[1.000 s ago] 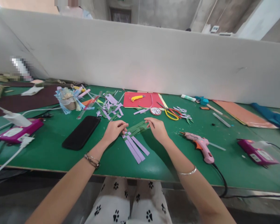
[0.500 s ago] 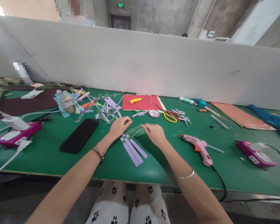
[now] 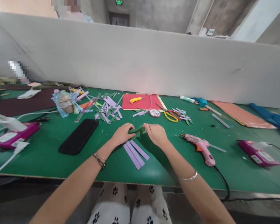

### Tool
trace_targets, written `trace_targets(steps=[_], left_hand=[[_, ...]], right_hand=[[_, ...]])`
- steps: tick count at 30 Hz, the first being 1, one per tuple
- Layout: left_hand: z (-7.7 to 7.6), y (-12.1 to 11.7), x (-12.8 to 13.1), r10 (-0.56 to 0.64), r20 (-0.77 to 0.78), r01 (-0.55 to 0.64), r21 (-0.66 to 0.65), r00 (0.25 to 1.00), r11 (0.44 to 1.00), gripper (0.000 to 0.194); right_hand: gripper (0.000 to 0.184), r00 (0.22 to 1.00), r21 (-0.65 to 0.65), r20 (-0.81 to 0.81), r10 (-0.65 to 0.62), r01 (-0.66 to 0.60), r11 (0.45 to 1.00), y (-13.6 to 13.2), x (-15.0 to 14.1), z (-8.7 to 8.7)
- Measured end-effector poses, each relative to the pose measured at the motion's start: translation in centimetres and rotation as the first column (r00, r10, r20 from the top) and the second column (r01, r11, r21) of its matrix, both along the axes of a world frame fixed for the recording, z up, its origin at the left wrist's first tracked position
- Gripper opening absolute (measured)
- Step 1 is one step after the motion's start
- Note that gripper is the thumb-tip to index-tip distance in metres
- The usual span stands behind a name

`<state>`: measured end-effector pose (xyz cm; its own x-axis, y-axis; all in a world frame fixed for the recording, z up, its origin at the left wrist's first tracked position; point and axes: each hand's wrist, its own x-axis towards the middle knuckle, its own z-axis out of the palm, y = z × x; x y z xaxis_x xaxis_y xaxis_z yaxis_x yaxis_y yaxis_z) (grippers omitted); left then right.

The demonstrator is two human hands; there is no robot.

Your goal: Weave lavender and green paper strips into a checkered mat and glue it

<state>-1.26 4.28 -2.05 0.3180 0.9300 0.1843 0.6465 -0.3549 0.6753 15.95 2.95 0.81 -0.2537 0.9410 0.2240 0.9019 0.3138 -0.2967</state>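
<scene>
Green paper strips [image 3: 139, 128] stretch between my two hands above the green table. My right hand [image 3: 157, 135] pinches their right end. My left hand [image 3: 123, 134] is closed on their other end, where its fingers hide the part crossing the purple paper strips [image 3: 134, 156]. Those purple strips fan out below my left hand toward the table's front edge. Past my hands lie a pile of purple and green paper scraps [image 3: 110, 107] and scissors with yellow and red handles [image 3: 171, 116].
A black phone [image 3: 78, 137] lies left of my left arm. On the right are a pink glue gun [image 3: 202, 147] with its cord and a purple power strip [image 3: 258, 154]. Red paper bears a yellow utility knife [image 3: 136, 100]. A white partition [image 3: 140, 59] closes off the back.
My left hand has come down and closed over the crossing of the strips, covering the woven part. The green strips now look bunched and slightly lifted. The view has shifted slightly.
</scene>
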Motion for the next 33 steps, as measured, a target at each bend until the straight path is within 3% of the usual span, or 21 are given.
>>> trace_targets(steps=[4, 9, 11, 14, 18, 21, 23, 27, 33], left_hand=[[0.7, 0.1, -0.2, 0.020, 0.115, -0.009, -0.094, 0.993, 0.995, 0.013], [1.5, 0.1, -0.6, 0.040, 0.253, 0.007, -0.183, 0.967, 0.983, 0.021], [1.6, 0.2, -0.7, 0.046, 0.288, 0.015, -0.208, 0.956, 0.978, 0.024], [1.4, 0.2, -0.8, 0.048, 0.328, 0.036, -0.245, 0.943, 0.969, 0.026], [1.4, 0.2, -0.9, -0.006, 0.388, 0.124, -0.278, 0.922, 0.953, 0.027], [1.4, 0.1, -1.1, -0.102, 0.434, 0.271, -0.348, 0.895, 0.898, 0.038], [1.4, 0.1, -1.3, -0.125, 0.427, 0.306, -0.386, 0.896, 0.870, 0.045], [1.1, 0.3, -1.2, -0.090, 0.336, 0.223, -0.380, 0.937, 0.898, 0.042], [0.7, 0.6, -0.9, -0.080, 0.236, 0.141, -0.258, 0.969, 0.956, 0.027]], right_hand=[[0.027, 0.989, 0.061, -0.150, -0.001, 0.010, 0.998, 0.1, 0.0, -0.2], [0.037, 0.918, 0.066, -0.395, -0.030, 0.061, 0.996, 0.7, 0.2, -1.0], [0.036, 0.927, 0.074, -0.375, -0.003, 0.033, 0.997, 0.9, 0.3, -1.2], [0.037, 0.965, 0.058, -0.230, 0.129, -0.118, 0.991, 0.7, 0.2, -1.2], [0.035, 0.970, -0.159, -0.099, 0.224, -0.237, 0.958, 0.0, -0.2, -0.7], [0.027, 0.964, -0.228, -0.098, 0.249, -0.265, 0.937, -0.2, -0.1, -0.2], [0.029, 0.947, -0.209, -0.152, 0.283, -0.310, 0.927, 0.1, 0.3, 0.0], [0.017, 0.915, -0.155, -0.244, 0.322, -0.365, 0.918, 0.8, 1.2, 0.1], [0.009, 0.969, -0.172, -0.117, 0.216, -0.234, 0.957, 0.8, 1.1, 0.2]])
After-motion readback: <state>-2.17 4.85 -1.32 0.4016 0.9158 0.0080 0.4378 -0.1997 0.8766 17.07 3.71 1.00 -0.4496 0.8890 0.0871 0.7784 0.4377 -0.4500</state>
